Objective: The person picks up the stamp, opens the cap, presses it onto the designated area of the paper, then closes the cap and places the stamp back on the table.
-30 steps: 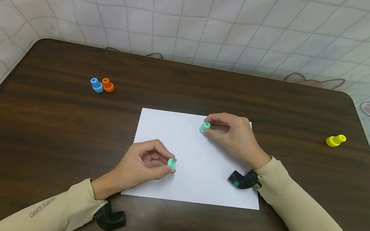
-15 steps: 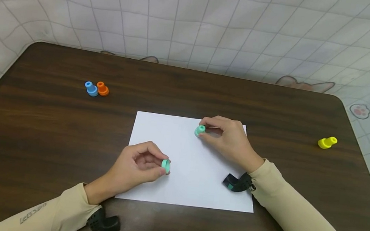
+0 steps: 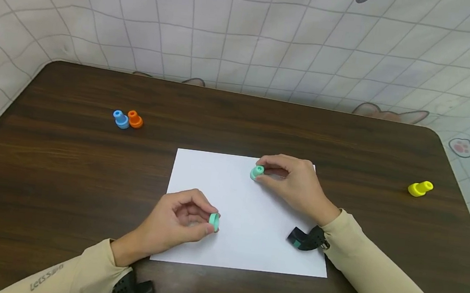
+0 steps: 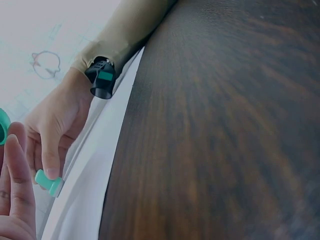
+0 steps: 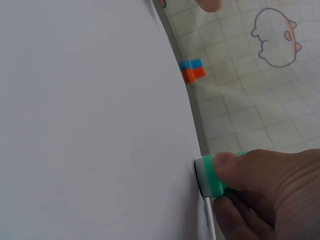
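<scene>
At our brown wooden desk (image 3: pixel 63 161), our left hand (image 3: pixel 178 222) pinches a round green plastic cap (image 3: pixel 214 222); our right hand (image 3: pixel 293 183) pinches a green plastic knob (image 3: pixel 256 172).

L hand (image 3: pixel 185 218) is in a pinch: index finger (image 3: pixel 198 198) arched over the top, thumb (image 3: pixel 199 233) roughly straight below it, remaining fingers bent in behind. L wrist (image 3: pixel 122 249) is back & left of those fingertips, w/ sleeved L forearm (image 3: pixel 73 270) running off lower left. R hand (image 3: pixel 294 180) pinches too, farther fwd than the L fingertips & to their right; its fingers aim left, index bent above, thumb beneath. R wrist (image 3: pixel 328 213) sits right of & nearer the body than its own fingertips, sleeved R forearm (image 3: pixel 381 274) angling lower right. Both sets of fingertips well apart.
</scene>
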`<state>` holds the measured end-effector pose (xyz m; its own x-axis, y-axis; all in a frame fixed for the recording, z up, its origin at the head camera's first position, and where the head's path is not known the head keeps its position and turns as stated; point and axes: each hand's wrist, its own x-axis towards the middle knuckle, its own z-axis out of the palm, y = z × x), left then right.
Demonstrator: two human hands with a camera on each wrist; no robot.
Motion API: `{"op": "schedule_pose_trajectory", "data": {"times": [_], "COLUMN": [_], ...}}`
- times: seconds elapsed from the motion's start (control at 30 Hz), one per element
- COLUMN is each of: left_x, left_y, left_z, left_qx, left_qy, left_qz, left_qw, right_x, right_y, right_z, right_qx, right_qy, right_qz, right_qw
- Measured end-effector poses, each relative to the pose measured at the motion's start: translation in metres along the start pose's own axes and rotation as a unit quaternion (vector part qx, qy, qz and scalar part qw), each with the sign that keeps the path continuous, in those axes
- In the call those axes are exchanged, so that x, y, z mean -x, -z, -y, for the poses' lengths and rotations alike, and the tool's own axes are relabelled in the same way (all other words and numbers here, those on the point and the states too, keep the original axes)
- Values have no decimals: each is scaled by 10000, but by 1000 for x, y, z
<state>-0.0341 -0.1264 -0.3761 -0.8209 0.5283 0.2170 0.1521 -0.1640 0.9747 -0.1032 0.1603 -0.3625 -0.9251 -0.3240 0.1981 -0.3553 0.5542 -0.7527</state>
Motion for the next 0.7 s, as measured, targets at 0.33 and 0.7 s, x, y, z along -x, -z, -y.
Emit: {"op": "schedule_pose_trajectory", "data": {"times": [0.33, 0.7], "left_x": [0, -1], "left_y": [0, 3], "left_z": [0, 3], "left_qx": [28, 53], "left_qy": [7, -278], "left_qz": [23, -37], "left_qw": [10000, 9996], "right_x": [-1, -4], "right_y": [16, 37], "right_z": [8, 16], "right_qx": [-493, -695], "right_qy": [223, 581], "right_qz": [-577, -1016], "right_qw": [9969, 9907]}}
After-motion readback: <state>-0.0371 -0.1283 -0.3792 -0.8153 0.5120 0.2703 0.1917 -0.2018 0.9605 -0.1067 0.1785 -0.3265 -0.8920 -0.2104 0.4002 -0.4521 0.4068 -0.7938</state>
